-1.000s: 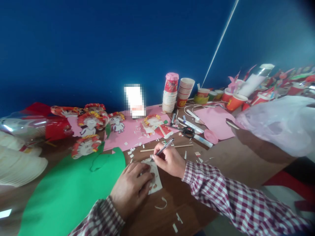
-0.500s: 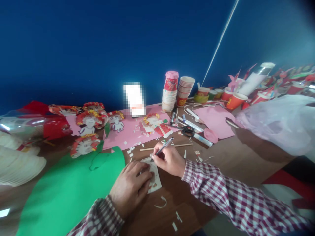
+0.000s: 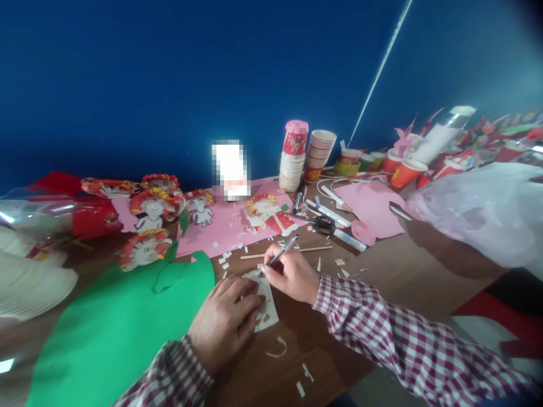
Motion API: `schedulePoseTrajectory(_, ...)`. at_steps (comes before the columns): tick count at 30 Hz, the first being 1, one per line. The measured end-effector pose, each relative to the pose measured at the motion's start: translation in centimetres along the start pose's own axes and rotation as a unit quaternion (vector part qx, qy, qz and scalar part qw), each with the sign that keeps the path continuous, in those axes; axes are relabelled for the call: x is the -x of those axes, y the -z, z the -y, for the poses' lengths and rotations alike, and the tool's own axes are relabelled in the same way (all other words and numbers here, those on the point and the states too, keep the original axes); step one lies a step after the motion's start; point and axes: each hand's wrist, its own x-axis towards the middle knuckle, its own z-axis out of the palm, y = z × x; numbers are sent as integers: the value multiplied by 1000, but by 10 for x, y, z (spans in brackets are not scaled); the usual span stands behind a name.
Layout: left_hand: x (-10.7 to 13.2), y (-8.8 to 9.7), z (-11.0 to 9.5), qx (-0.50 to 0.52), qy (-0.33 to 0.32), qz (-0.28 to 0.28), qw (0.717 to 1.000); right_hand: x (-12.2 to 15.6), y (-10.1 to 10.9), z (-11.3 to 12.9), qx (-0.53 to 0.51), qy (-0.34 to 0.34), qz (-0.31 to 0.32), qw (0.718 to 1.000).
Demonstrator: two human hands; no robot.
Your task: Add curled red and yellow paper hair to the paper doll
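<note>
My right hand (image 3: pixel 292 274) grips a pen (image 3: pixel 285 250), its tip down at the upper edge of a small white piece of paper (image 3: pixel 270 316). Across the left part of that paper lies my left hand (image 3: pixel 229 316), fingers stretched out and pressing it to the table. Drawn or printed marks show on the uncovered part; the rest is under my fingers. Left of my left hand spreads a large green paper sheet (image 3: pixel 123 333). A thin wooden stick (image 3: pixel 314 249) lies just beyond my right hand, and a curled paper strip (image 3: pixel 278 348) is nearer to me.
Beyond lie pink paper (image 3: pixel 224 220), paper figures (image 3: pixel 153 212), scissors (image 3: pixel 324 225) and a glue stick or marker (image 3: pixel 350 240). Stacked paper cups (image 3: pixel 321 155) stand against the blue wall. A plastic bag (image 3: pixel 475 212) is on the right, a stack of paper plates (image 3: pixel 38 288) on the left.
The view has shifted very slightly. Both hands, the pen and the small paper stay in practically the same place.
</note>
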Motion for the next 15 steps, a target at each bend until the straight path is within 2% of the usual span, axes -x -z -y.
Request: schedulePoseTrajectory(15,-1,0,0,2,-5,-3,1000,0,1,0,3,3,7,1000)
